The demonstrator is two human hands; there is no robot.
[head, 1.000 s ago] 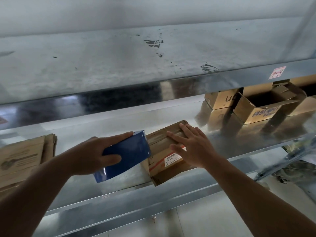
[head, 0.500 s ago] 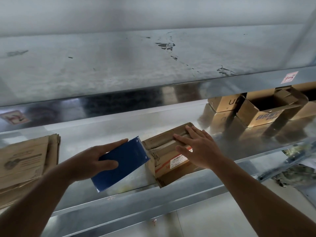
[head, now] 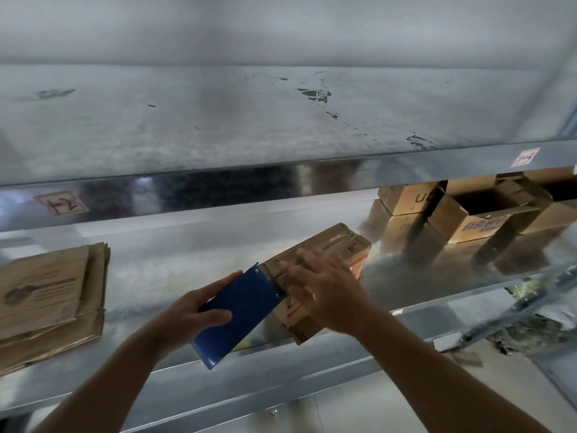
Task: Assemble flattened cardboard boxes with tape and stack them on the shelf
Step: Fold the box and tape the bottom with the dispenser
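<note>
Item: cardboard box (head: 337,242), on shelf (head: 187,260), centre. Right hand (head: 327,295), fingers flat, has slid toward near end; tape seam likely pressed down. Left hand (head: 193,310) grips blue tool (head: 243,314) at box's 8 o'clock.

Both my forearms reach from the near edge toward the far side, converging at centre. My left hand (head: 199,310) grips a blue plate (head: 246,307), thumb across its face, fingers along its far edge. My right hand (head: 324,292) lies palm down, fingers straight and slightly spread.
</note>
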